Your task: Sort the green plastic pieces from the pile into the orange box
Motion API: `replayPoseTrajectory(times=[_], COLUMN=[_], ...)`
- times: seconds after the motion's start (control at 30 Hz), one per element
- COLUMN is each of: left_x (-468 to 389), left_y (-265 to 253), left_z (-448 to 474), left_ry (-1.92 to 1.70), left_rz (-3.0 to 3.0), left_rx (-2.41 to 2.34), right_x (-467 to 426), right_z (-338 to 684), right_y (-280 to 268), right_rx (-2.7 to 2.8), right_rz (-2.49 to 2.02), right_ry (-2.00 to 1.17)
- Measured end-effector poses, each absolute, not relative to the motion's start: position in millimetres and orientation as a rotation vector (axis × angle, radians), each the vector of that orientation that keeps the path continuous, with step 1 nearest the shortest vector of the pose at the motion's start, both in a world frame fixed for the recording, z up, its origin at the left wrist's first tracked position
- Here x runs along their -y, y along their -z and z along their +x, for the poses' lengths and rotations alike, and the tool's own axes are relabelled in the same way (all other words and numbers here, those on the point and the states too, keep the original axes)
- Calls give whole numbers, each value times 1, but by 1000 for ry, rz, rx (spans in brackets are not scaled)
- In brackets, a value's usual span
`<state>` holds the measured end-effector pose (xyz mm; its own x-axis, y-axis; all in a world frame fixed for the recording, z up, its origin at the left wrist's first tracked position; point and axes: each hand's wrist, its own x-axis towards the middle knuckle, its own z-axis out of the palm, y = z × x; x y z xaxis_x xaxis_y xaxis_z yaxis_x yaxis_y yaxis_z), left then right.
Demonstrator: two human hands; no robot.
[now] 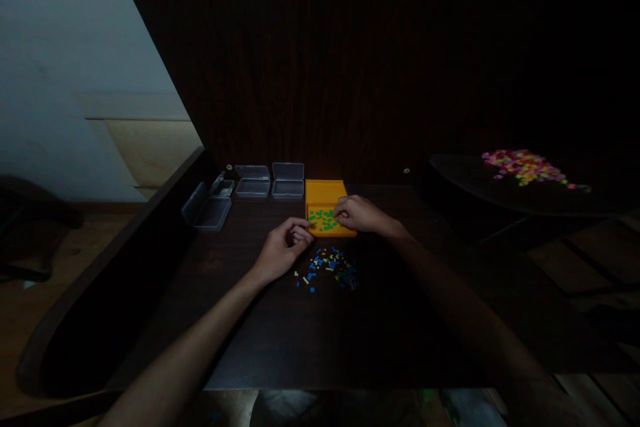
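Note:
An orange box (325, 191) with its lid raised stands at the back of the dark table. Small green bricks (324, 219) lie spread in its tray. My right hand (361, 214) is over the box's right side, fingers pinched together at the green bricks; whatever is between the fingertips is too small to make out. At the box's left front corner rests my left hand (286, 247), its fingers curled and touching the edge. Just in front of the box lies a loose pile of tiny blue, white, yellow and green bricks (330, 267).
Several clear plastic cases with raised lids, such as this case (288, 188), stand left of the orange box; one holds small pale items. A dark side panel (125, 260) borders the table's left. On a dark stool (465, 180) at right sits a heap of colourful pieces (530, 167).

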<state>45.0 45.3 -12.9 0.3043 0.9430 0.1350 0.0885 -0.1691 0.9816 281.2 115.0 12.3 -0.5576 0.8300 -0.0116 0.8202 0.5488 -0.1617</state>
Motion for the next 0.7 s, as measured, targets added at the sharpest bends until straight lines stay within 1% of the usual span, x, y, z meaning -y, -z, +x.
replayPoseTrajectory(times=[0.3, 0.43, 0.57, 0.7], left_x=[-45, -44, -38, -33], left_y=[14, 12, 11, 12], left_z=[44, 45, 47, 48], left_ry=[-1047, -1026, -955, -871], left_rz=[1629, 1754, 1906, 2180], left_rx=[-981, -1006, -980, -880], right_x=[-103, -86, -63, -37], right_z=[280, 277, 277, 284], right_y=[-22, -24, -14, 1], right_rx=[2656, 2614, 2565, 2437], right_rz=[-1389, -1272, -1094, -968], right_ry=[-236, -284, -377, -491])
